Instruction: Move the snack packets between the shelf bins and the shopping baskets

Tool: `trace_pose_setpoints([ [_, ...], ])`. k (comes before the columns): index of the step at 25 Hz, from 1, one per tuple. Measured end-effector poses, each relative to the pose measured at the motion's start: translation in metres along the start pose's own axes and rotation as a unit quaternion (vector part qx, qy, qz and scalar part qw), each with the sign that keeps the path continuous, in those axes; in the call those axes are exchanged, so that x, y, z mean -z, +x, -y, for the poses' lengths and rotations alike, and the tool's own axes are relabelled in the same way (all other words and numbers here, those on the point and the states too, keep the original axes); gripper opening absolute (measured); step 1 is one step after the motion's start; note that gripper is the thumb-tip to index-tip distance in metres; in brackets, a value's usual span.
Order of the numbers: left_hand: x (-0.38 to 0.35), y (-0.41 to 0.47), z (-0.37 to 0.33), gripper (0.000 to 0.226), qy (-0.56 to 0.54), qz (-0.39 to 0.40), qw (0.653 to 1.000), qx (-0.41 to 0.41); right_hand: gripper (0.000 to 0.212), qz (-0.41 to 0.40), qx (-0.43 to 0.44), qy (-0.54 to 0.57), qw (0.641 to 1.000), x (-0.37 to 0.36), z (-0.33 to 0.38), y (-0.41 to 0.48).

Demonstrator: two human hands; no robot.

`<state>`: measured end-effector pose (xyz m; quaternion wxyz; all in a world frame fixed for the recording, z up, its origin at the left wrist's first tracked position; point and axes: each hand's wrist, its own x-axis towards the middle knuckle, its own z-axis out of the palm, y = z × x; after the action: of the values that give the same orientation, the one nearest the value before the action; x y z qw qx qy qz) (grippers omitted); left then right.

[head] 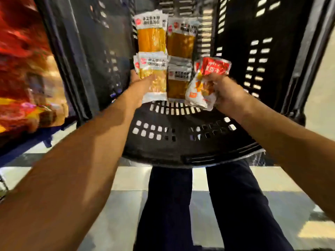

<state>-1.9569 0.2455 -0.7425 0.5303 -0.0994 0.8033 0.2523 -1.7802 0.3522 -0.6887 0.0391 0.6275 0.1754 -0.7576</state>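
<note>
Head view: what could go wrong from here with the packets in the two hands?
The right hand holds bunched red-and-white foil snack packets; one might slip from the fingers. The left hand grips the near-left stack of orange clear-film packets; lifting it could topple the neighbouring stack in the black slotted plastic basket.

Shelf goods (23,73) at my left are pure blur. I can't read any packet print. My left hand (137,87) smears into the yellow packet (154,84); the basket (181,142) runs off the top edge.
</note>
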Motion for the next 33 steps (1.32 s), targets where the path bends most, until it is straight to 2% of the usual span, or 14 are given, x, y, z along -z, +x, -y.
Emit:
trace_pose_setpoints([
  [5,-0.017,0.019,0.014,0.078,0.079,0.0,0.997,-0.011,0.008,0.009,-0.024,-0.037,0.999,0.007,-0.013,0.014],
  [8,-0.024,0.009,0.022,0.066,0.146,-0.106,0.981,-0.076,0.013,0.022,-0.014,-0.072,0.997,0.005,-0.013,0.013],
  [11,-0.032,-0.009,0.027,0.053,0.245,-0.244,0.935,-0.083,0.018,0.028,-0.015,-0.099,0.995,0.007,-0.007,0.008],
  [14,-0.03,-0.014,0.028,0.044,0.265,-0.283,0.916,-0.107,0.014,0.026,-0.015,-0.101,0.994,0.012,-0.001,0.008],
  [20,-0.008,-0.026,0.031,0.036,0.272,-0.238,0.919,-0.159,0.048,0.024,-0.018,-0.111,0.993,0.01,-0.002,-0.001],
  [23,0.004,-0.069,0.024,0.036,0.264,-0.14,0.941,-0.158,0.067,0.003,-0.02,-0.092,0.996,0.002,0.008,-0.037],
  [26,0.023,-0.14,0.007,0.038,0.273,-0.045,0.946,-0.17,0.046,0.036,-0.014,-0.103,0.994,0.001,0.02,-0.106],
  [30,0.049,-0.252,-0.009,0.041,0.259,-0.027,0.947,-0.189,0.033,0.027,0.029,-0.085,0.996,0.002,0.044,-0.216],
  [33,0.07,-0.336,-0.014,0.039,0.234,-0.022,0.956,-0.175,0.025,0.062,0.055,-0.068,0.994,0.011,0.048,-0.303],
])
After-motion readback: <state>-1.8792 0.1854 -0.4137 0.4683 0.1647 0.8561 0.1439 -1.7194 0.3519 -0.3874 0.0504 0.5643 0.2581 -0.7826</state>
